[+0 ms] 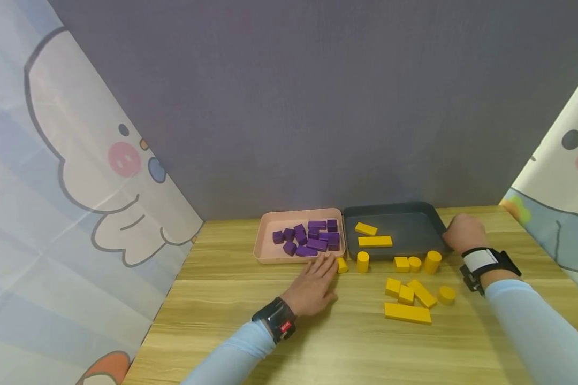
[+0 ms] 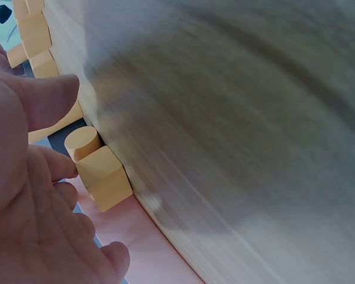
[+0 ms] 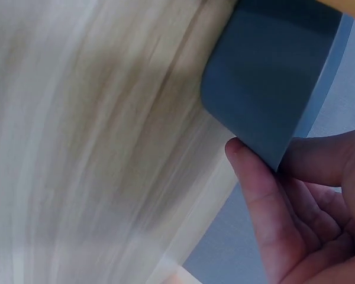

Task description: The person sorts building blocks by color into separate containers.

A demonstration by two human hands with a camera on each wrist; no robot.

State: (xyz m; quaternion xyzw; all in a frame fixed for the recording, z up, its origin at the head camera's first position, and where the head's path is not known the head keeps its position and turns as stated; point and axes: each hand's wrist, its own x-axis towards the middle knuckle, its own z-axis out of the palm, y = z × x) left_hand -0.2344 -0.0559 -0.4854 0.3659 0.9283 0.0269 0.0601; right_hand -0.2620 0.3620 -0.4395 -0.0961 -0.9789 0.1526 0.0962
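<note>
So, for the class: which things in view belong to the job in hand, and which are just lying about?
Likely part of the job:
yellow blocks, one at the left hand's fingertips;
dark tray, pinched by the right hand;
pink tray and purple blocks, probably.

Seemingly just surroundings:
cartoon-printed sheets;
grey backdrop.

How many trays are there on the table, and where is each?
2: the pink tray, holding purple blocks, and the dark tray just right of it, its right end pinched by the right hand.
</note>
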